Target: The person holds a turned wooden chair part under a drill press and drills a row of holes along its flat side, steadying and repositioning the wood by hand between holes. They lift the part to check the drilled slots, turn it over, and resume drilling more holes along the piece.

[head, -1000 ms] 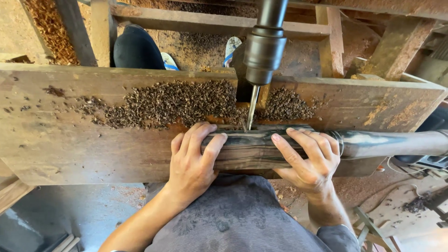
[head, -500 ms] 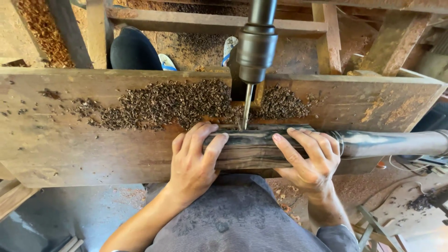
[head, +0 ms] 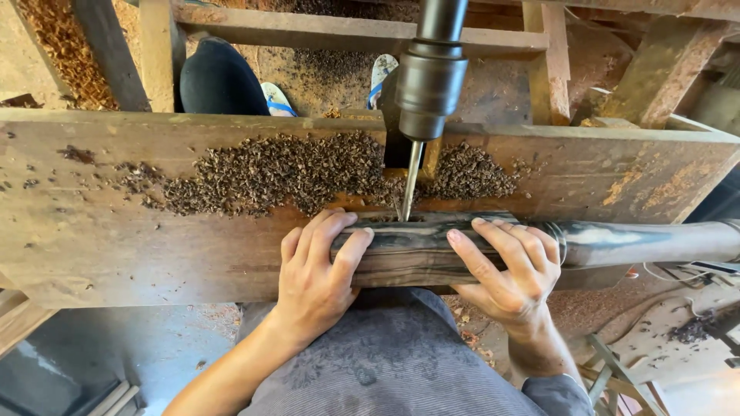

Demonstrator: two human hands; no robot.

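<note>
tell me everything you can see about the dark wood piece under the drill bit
The wood piece is a long, dark, streaked length with a glossy rounded part running off to the right. It lies flat along the front edge of the bench. The left hand and right hand press on top of it, either side of the drill bit, whose tip meets a slot cut in its upper face. Shavings lie behind it.

I see rough timber beams [head: 362,35] above a sawdust-strewn floor [head: 69,38], and grey concrete [head: 131,339] below the tabletop [head: 100,231].
</note>
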